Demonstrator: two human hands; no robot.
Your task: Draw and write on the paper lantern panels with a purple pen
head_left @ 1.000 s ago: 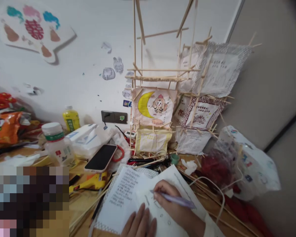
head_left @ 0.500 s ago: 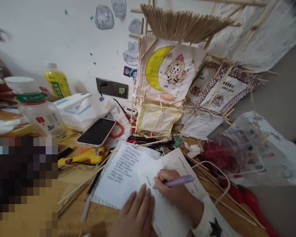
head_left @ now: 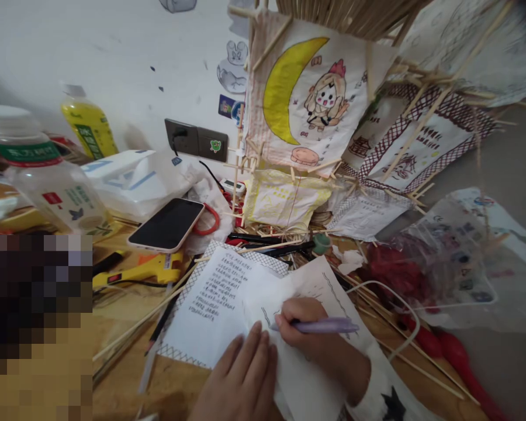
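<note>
Here's the lavender pen [head_left: 333, 325] — tip just beside the left hand's [head_left: 242, 374] fingertips!
The right hand [head_left: 318, 346] has it pinched between thumb and fingers, barrel nearly crosswise, tip pointing left, tail out past the knuckles. Beneath that hand spreads the line-drawn sheet [head_left: 304, 383]; whether the tip touches it, I can't quite tell. The left hand lies flat, fingers stretched close together — handwritten, hatch-bordered sheet [head_left: 186, 327] off to its left.

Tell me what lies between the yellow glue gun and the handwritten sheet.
Thin wooden sticks and a dark pen or pencil lie between the yellow glue gun and the handwritten sheet, in the head view.
</note>
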